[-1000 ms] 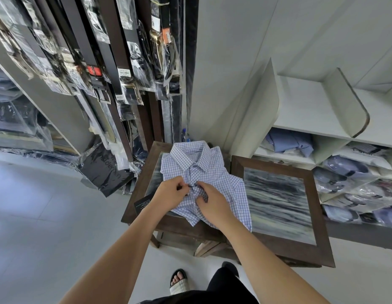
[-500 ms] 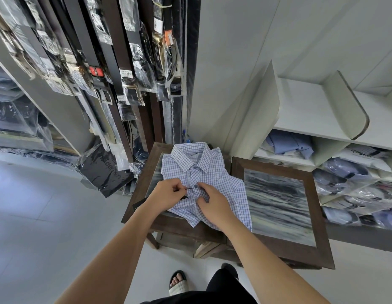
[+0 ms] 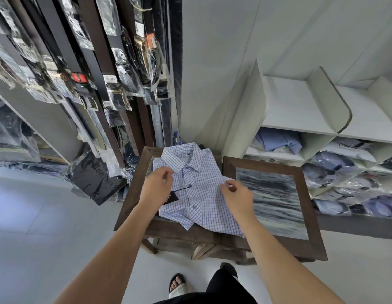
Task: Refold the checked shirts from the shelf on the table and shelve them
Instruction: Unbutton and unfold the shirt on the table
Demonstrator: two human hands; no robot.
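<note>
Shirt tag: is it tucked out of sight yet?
No, the dark tag lies in plain view on the front of the checked shirt, beside the left hand.

Checked shirt (image 3: 201,194) flat on wooden table (image 3: 130,194), left hand (image 3: 156,185) and right hand (image 3: 236,195) above its sides, dark tag (image 3: 171,197)

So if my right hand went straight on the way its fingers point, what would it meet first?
Most likely the white-and-blue checked shirt on the dark wooden table: your right hand points leftward over its front. Its height above the cloth is unclear.
</note>
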